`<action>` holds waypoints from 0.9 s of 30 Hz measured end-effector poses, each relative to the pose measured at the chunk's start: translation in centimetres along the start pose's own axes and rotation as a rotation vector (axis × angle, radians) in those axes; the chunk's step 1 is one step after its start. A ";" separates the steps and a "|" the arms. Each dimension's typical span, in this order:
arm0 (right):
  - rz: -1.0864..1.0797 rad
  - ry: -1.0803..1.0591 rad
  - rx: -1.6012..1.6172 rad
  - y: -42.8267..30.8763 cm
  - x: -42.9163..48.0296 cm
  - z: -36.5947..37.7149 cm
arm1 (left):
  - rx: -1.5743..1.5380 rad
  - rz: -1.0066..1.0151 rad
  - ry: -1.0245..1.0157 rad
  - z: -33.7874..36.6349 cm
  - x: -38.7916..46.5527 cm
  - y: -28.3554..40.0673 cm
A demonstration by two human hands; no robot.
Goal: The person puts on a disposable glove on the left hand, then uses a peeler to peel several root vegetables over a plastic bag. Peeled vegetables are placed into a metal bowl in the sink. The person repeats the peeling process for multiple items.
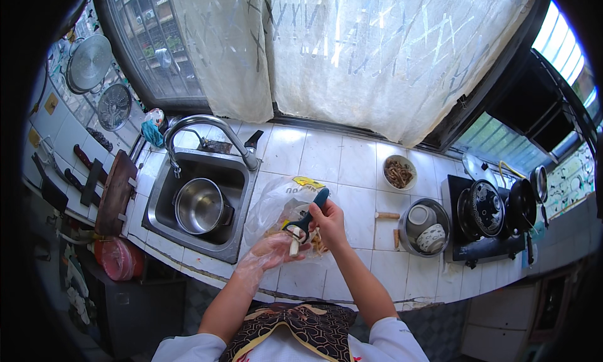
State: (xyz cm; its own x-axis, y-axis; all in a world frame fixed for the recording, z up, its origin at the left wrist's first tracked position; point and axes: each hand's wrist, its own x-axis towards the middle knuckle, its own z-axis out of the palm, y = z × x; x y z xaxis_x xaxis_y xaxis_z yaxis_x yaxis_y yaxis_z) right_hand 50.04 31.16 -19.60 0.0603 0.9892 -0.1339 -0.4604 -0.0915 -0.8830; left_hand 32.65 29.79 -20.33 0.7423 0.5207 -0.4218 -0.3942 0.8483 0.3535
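My left hand (275, 251), in a clear plastic glove, holds a short peeled white root piece (295, 247) over the counter. In my bare right hand (328, 220) is a dark teal peeler (320, 199), its head lying over the top of the root. Beneath both hands a white plastic bag (268, 204) with yellow and dark print is spread on the tiles, with brownish peelings (318, 243) on it, partly hidden by my hands. Two unpeeled brown root pieces (387, 215) lie on the tiles to the right.
Left of the bag, a steel sink (160, 223) with a curved faucet (212, 119) holds a steel pot (200, 206). To the right stand a bowl of brown dried pieces (399, 172), a metal basin with bowls (424, 227) and a gas stove (485, 253) with a lidded pot. Knives (85, 163) hang far left.
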 end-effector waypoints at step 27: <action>-0.132 0.098 -0.137 0.5 1.6 -1.2 | 0.139 -0.090 0.115 -0.7 -0.7 0.4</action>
State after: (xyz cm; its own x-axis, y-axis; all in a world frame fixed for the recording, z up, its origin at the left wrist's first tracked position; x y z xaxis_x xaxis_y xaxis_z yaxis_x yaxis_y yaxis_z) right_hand 51.02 32.51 -20.78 0.2014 0.9782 -0.0502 -0.3187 0.0170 -0.9477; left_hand 31.61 29.85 -20.46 0.7015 0.4576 -0.5464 -0.2442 0.8746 0.4189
